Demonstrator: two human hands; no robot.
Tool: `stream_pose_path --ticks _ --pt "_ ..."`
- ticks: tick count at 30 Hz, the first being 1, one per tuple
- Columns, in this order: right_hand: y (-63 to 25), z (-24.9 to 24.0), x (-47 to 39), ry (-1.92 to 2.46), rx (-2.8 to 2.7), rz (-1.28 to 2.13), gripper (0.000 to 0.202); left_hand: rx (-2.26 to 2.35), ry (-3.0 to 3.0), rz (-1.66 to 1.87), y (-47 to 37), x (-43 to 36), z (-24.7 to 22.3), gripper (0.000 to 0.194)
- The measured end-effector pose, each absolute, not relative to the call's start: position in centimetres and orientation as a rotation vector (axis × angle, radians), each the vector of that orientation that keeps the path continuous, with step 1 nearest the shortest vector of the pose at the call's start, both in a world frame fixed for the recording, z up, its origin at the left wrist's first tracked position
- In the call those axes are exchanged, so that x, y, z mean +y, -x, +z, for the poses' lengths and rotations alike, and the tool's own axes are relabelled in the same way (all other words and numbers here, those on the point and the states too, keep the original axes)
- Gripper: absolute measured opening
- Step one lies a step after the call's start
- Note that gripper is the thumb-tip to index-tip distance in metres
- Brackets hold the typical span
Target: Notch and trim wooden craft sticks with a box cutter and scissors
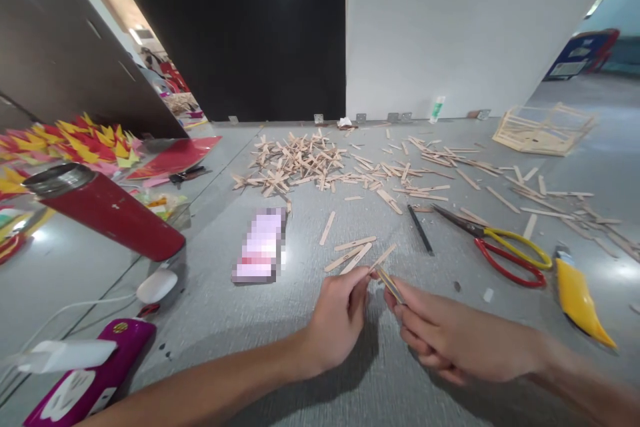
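Note:
My left hand [340, 313] pinches a short wooden stick [385, 256], which points up and to the right from the fingertips. Close beside it, my right hand [450, 330] is closed round a slim yellow and grey tool [390, 285], perhaps a cutter; its tip meets or nearly meets the stick. Just beyond my hands, several loose wooden sticks [350, 255] lie on the grey table [300, 227]. A black pen [420, 230] lies further right, near scissors [505, 247] with one red and one yellow handle.
Behind is a pile of wooden pieces [300, 160], with a stick frame [543, 130] at back right. A phone [261, 245], red flask [115, 213] and purple power bank [95, 370] are on the left. At far right lies a yellow-handled tool [583, 297].

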State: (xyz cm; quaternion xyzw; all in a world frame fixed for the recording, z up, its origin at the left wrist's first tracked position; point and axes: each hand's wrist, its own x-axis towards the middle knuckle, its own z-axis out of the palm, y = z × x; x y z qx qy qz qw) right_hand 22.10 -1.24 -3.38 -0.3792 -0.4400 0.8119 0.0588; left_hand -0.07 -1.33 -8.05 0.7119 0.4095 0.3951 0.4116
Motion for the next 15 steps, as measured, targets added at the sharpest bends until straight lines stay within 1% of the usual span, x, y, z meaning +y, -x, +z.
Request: stream_pose_path --ticks 4,7,11,13,15 --pt "-22.9 -1.4 0.0 1.346 -1.528 2.502 0.053 1.046 -1.802 0.943 -0.1 -1.3 -8.0 0.025" --pt "-22.5 -1.2 -0.2 1.333 -1.551 2.434 0.056 1.064 -1.782 0.931 -0.1 -1.4 -7.9 0.026" --pt "-21.8 -2.1 -0.6 1.281 -1.516 2.447 0.059 1.066 -1.712 0.917 0.0 -1.1 -7.8 0.025" --pt "-21.8 -2.1 -0.5 1.282 -1.510 2.399 0.057 1.043 -1.662 0.901 0.1 -0.9 -7.6 0.027" --pt "-22.1 -1.7 -0.1 1.330 -1.578 2.266 0.055 1.000 -1.600 0.868 0.0 -0.8 -7.2 0.030"
